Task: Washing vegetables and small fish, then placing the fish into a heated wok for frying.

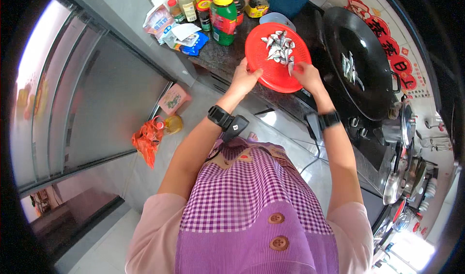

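My left hand point(247, 77) grips the near left rim of a red plastic colander point(267, 76). Small silvery fish point(279, 49) lie heaped in the colander, towards its far side. My right hand point(307, 76) is over the colander's right side, its fingertips closed on one small fish point(291, 65). To the right, a black wok point(367, 41) stands on the stove, with several small fish point(349, 69) lying side by side in it.
Jars and bottles, among them a green jar with a yellow lid point(223, 18), stand behind left on the dark counter point(225, 58). A pale bowl point(278, 19) is partly behind the colander. Lidded pots point(397, 128) stand at the right. An oil bottle point(173, 124) and red bag point(147, 139) are on the floor.
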The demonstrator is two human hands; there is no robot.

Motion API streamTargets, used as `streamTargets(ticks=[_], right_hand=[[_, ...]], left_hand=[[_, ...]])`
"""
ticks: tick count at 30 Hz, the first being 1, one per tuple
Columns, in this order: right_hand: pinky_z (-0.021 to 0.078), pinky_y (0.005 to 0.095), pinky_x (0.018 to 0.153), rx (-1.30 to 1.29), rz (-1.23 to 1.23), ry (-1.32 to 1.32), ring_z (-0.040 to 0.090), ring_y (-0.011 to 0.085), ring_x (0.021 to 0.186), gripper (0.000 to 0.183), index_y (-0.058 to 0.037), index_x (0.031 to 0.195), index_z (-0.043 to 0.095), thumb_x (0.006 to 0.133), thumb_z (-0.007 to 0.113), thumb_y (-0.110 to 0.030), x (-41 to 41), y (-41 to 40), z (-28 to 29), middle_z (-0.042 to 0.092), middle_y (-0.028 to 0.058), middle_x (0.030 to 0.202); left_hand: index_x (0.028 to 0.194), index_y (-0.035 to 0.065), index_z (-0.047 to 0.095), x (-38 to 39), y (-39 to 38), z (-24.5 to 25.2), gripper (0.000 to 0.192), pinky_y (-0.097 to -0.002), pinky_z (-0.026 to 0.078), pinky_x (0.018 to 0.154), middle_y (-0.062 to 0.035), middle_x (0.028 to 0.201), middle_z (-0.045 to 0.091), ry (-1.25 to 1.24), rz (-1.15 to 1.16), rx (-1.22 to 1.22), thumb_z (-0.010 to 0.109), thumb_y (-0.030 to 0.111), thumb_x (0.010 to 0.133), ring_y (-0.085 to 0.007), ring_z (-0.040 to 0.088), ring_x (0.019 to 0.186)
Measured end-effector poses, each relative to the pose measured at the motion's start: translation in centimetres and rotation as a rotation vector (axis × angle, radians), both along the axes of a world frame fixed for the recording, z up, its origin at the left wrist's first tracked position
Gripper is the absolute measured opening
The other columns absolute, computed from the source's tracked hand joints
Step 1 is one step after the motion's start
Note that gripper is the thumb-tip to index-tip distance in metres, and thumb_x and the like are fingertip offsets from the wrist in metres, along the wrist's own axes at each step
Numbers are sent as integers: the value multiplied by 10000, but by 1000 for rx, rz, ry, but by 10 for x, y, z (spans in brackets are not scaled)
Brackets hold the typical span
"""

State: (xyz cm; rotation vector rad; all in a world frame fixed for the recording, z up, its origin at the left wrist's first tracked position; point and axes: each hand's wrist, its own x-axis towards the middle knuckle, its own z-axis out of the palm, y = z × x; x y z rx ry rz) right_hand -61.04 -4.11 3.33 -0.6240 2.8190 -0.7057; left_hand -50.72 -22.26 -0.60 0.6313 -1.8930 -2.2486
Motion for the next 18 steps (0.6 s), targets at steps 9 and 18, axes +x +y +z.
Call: streamTargets(ticks=[9,18], right_hand=[[465,384,685,-97,-188,-147,607,300,741,318,-21,806,628,716,594,-324,-45,-59,-74,618,168,748],[444,241,528,-391,-130,-349,602,113,643,203,29,792,617,775,587,-171,10,-16,9,610,59,644]], left_hand=[[1170,3,413,-1,-5,-17,498,-313,461,770,-153,963,590,150,-6,-231,599,47,710,-214,586,862],[1055,-26,483,-9,-11,-25,405,-309,471,739,-165,925,608,150,-41,-136,636,87,697,-222,607,814]])
